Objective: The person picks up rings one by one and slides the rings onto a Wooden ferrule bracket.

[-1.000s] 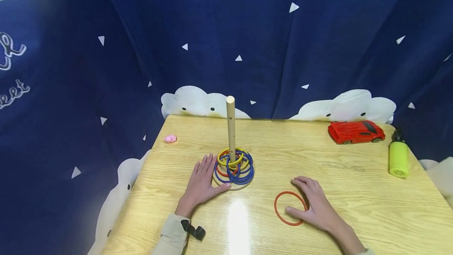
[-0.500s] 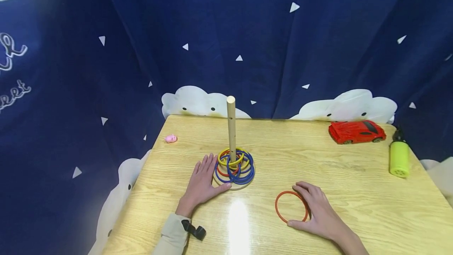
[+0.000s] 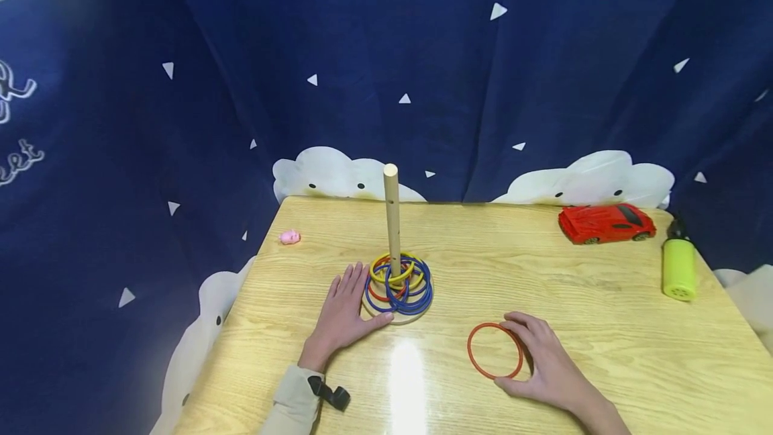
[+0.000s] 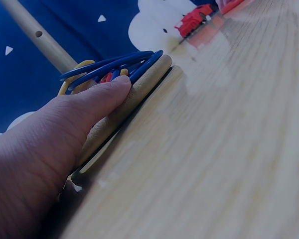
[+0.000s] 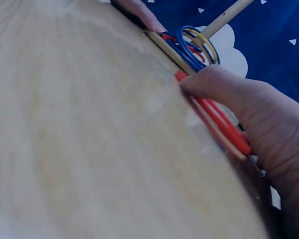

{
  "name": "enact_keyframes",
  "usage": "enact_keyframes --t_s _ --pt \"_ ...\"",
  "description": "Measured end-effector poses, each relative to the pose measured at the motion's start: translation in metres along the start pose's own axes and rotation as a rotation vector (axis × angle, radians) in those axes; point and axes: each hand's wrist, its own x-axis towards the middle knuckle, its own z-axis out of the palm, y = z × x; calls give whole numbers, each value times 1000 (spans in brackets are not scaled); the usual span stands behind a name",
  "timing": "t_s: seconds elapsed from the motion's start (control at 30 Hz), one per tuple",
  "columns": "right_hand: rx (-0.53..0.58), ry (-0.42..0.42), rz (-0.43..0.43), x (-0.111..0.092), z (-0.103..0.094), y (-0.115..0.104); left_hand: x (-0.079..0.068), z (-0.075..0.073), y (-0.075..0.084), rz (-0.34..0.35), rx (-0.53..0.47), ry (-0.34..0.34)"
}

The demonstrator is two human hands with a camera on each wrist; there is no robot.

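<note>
A wooden peg stands upright on a round wooden base. Around its foot lie several blue, yellow and red rings. At the base's left side rests my left hand, fingers straight and thumb spread along the near rim; the left wrist view shows the thumb touching the base. Right of the base, a single red ring lies on or very close to the table. My right hand holds its right side between thumb and fingers; the thumb is against it in the right wrist view.
A red toy car sits at the back right of the wooden table, with a yellow-green bottle beside it. A small pink toy is at the back left. A dark blue curtain hangs behind.
My right thumb has moved from inside the red ring to its near rim, and the fingers have come onto its far right edge. The left hand stays by the base.
</note>
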Motion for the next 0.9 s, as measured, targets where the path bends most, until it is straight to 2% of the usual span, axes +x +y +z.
enact_keyframes --t_s 0.13,0.3,0.6,0.77,0.9 --pt "-17 55 -9 1 5 1 -1 0 -1 -4 9 -2" --pt "-16 79 -17 4 6 1 -1 1 -2 -5 4 0" --pt "44 60 -29 19 2 -2 -1 -1 0 0 -12 7" --pt "35 59 -71 32 1 -2 -1 0 0 3 -18 13" --pt "32 48 -65 42 -3 -1 0 1 0 20 -5 38"
